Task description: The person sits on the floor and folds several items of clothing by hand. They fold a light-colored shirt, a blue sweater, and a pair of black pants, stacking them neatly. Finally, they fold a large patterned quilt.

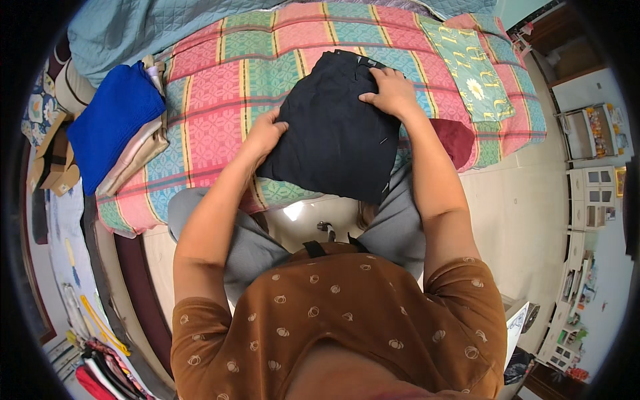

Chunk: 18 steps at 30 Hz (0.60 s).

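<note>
On the near side of the bed (220,150), between the person's arms, a black garment (330,127) is lying spread in a rough, wide shape, its near end reaching the bed's near edge. Left hand (268,133) is touching its left edge, thumb and fingertips fairly narrow; cannot tell whether cloth is being pinched between them. Right hand (393,92) is resting on the far right part, fingers and thumb spread wide over the fabric, apparently not gripping. To the left, a blue folded cloth (120,117) is lying on top of paler folded ones; to the right, a maroon cloth (455,141) is showing just beside the right forearm, with a green floral cloth (472,70) farther off. Handling, as judged: black fabric is looking light, soft and limp, creasing easily, not fragile, perhaps sliding a little over the woven cover. Loose layers are likely slipping apart under a one-point pinch, so opposite edges or the far corners are seeming the better hold, with flat palms for wrinkles.
</note>
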Each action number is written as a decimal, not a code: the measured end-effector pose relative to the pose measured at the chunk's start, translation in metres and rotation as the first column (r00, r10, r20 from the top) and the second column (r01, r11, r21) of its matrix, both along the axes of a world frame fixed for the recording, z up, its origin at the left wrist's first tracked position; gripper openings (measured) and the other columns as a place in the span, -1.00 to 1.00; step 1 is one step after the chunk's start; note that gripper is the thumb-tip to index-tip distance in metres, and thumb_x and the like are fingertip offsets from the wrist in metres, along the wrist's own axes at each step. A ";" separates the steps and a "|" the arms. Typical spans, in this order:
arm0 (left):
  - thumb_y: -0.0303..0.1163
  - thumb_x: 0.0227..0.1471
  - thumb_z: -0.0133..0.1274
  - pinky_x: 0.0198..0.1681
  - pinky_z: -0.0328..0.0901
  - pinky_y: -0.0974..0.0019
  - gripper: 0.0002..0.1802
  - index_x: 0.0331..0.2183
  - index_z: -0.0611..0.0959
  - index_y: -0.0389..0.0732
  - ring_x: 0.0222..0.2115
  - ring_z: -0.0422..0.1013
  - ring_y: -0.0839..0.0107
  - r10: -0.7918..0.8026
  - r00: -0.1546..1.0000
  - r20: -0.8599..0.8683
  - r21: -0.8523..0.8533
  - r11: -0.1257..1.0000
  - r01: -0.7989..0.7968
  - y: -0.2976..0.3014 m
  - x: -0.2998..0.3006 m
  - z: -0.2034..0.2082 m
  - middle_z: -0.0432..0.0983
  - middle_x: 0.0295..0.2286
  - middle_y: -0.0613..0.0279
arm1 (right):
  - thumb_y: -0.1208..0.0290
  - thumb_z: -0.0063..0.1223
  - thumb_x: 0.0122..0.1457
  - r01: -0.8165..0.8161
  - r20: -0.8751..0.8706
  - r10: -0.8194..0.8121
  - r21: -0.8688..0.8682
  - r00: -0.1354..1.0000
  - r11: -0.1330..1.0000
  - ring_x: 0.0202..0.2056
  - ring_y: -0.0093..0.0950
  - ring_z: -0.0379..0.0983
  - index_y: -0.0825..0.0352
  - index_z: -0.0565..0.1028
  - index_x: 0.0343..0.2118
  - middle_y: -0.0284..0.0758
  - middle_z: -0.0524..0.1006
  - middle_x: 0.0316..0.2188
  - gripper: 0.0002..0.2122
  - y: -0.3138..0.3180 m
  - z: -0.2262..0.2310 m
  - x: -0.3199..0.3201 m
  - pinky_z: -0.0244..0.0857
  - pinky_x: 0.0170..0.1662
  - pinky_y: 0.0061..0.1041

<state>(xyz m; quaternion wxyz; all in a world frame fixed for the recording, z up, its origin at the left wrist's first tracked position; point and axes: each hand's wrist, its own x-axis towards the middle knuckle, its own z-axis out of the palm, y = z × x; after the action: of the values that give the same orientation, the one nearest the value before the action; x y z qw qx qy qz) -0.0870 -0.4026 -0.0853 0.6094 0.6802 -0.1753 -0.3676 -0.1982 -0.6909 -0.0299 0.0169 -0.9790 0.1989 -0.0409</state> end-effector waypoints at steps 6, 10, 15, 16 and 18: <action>-0.48 0.06 0.03 -0.06 0.37 0.18 -0.66 -0.08 0.62 -0.29 -0.15 0.52 0.07 0.219 0.672 0.708 0.044 0.935 -0.351 0.016 0.063 -0.001 0.60 -0.16 0.00 | -0.04 0.37 -0.14 0.008 0.062 -0.038 0.427 0.997 0.904 0.01 -0.13 0.47 0.33 0.45 0.10 -0.10 0.55 -0.05 -0.25 -0.006 -0.028 0.012 0.33 0.06 -0.27; -0.35 0.02 0.14 -0.18 0.35 0.13 -0.75 -0.21 0.67 -0.18 -0.31 0.50 0.14 0.217 0.227 0.949 -0.069 0.849 -0.524 0.034 0.074 0.031 0.60 -0.37 0.09 | 0.13 0.34 -0.13 -0.093 0.150 0.014 0.537 0.989 0.839 -0.10 -0.15 0.53 0.33 0.53 -0.03 -0.09 0.60 -0.16 -0.42 0.030 -0.039 0.024 0.38 -0.04 -0.28; 0.08 0.18 0.05 -0.32 0.39 0.31 -0.47 -0.13 0.58 -0.23 -0.46 0.47 0.39 0.049 0.996 0.071 0.035 0.998 -0.051 0.026 0.010 0.035 0.54 -0.40 0.21 | 0.27 0.26 -0.11 -0.316 0.379 0.072 0.637 0.923 0.703 -0.41 -0.19 0.55 0.28 0.57 -0.23 -0.16 0.58 -0.49 -0.66 0.102 -0.021 0.023 0.39 -0.35 -0.27; 0.21 0.10 0.08 -0.31 0.38 0.41 -0.34 -0.13 0.52 -0.25 -0.40 0.44 0.46 0.049 0.992 -0.114 -0.038 0.998 -0.054 0.020 -0.014 0.042 0.51 -0.35 0.15 | 0.28 0.26 -0.10 -0.379 0.412 0.112 0.653 0.904 0.655 -0.44 -0.19 0.54 0.27 0.56 -0.25 -0.17 0.56 -0.52 -0.68 0.116 -0.020 0.019 0.38 -0.38 -0.28; 0.15 0.07 0.16 -0.20 0.41 0.30 -0.29 -0.07 0.49 -0.34 -0.25 0.47 0.36 0.207 0.948 -0.242 -0.072 0.970 -0.231 0.016 -0.028 0.018 0.53 -0.23 0.09 | 0.39 0.29 -0.03 -0.495 0.441 0.238 0.677 0.865 0.544 -0.61 -0.62 0.27 0.36 0.51 -0.30 -0.43 0.38 -0.68 -0.74 0.146 -0.013 0.008 0.18 -0.52 -0.49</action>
<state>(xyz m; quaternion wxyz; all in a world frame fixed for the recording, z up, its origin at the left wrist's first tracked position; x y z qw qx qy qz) -0.1149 -0.3866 -0.0669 0.6958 0.6166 -0.0441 -0.3657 -0.1904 -0.5450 -0.0424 0.4719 -0.8764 -0.0202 -0.0939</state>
